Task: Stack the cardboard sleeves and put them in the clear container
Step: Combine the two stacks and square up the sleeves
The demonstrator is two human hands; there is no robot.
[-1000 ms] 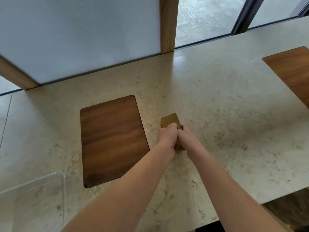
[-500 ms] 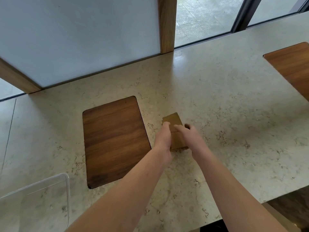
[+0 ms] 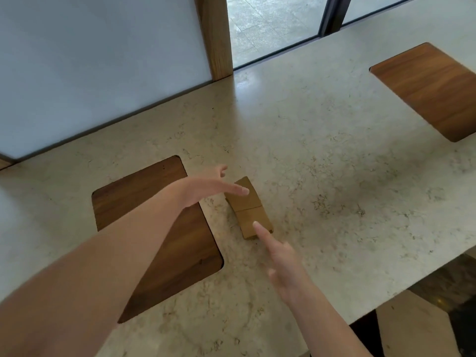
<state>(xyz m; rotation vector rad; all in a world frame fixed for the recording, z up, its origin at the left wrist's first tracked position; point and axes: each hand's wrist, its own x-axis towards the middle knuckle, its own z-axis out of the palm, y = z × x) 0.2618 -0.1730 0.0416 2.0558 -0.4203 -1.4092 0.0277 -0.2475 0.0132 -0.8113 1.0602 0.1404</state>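
The brown cardboard sleeves [image 3: 248, 208] lie flat in a small stack on the stone counter, just right of a wooden inset. My left hand [image 3: 210, 185] hovers over the stack's far end with fingers straight, one fingertip over the top sleeve. My right hand [image 3: 280, 256] reaches in from below with its fingers stretched out, a fingertip at the stack's near end. Neither hand grips anything. The clear container is out of view.
A dark wooden inset [image 3: 154, 233] sits in the counter [image 3: 322, 163] left of the stack, another wooden inset [image 3: 432, 88] at the far right. A wooden post [image 3: 215, 34] and a white panel stand at the back. The counter's front edge runs lower right.
Both hands have let go of the stack and opened, drawing apart from it. The camera has shifted, and the clear container at lower left has left the view.
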